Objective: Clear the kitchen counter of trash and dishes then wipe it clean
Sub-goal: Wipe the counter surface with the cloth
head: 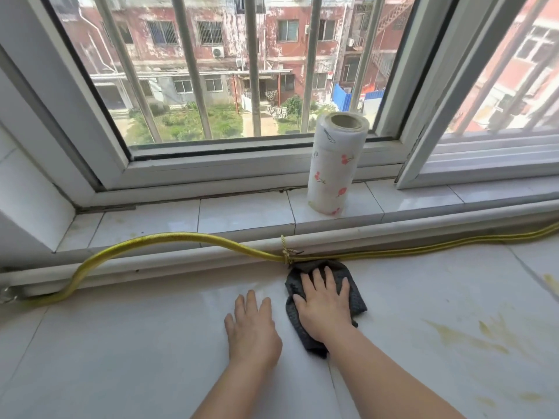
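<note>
Left hand [252, 331] flat on desk [121, 343], fingers straight, lower centre; right hand [325, 303] beside it presses flat on dark cloth [358, 303]; yellow stains [465, 337] at lower right could smear if cloth's dirty; cloth's far edge meets yellow hose [169, 237], may snag its tie; no containers in view; paper roll [335, 164] upright on sill [242, 213].

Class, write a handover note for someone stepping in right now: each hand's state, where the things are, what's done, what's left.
Left hand: open, flat on the counter, holding nothing.
Right hand: flat, pressing the dark cloth at the counter's back edge, beside the yellow hose.
Paper roll: upright on the sill.
Done: wiping is under way.
Left: yellowish stains to the right, not yet wiped.
</note>
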`<action>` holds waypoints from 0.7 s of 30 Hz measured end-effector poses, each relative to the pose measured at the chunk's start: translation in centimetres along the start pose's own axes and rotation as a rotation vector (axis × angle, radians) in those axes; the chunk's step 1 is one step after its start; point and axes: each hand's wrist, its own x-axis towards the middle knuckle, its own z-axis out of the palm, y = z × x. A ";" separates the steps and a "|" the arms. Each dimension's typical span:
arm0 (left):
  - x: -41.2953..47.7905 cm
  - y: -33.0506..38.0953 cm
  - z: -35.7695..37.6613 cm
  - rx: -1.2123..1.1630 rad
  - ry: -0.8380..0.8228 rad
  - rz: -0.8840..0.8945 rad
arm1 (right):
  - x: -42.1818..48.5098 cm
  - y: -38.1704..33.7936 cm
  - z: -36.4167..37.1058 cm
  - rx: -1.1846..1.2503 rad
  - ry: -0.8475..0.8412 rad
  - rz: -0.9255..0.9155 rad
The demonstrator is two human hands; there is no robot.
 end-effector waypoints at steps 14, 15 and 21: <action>-1.9 8.6 1.7 0.012 0.015 -0.183 | -1.0 14.2 -1.0 0.019 0.038 0.073; -2.0 9.8 2.0 0.013 0.019 -0.188 | -1.3 16.0 -1.2 0.012 0.031 0.093; -4.3 17.2 3.7 -0.033 0.019 -0.202 | -3.3 23.4 -1.7 0.020 0.001 0.144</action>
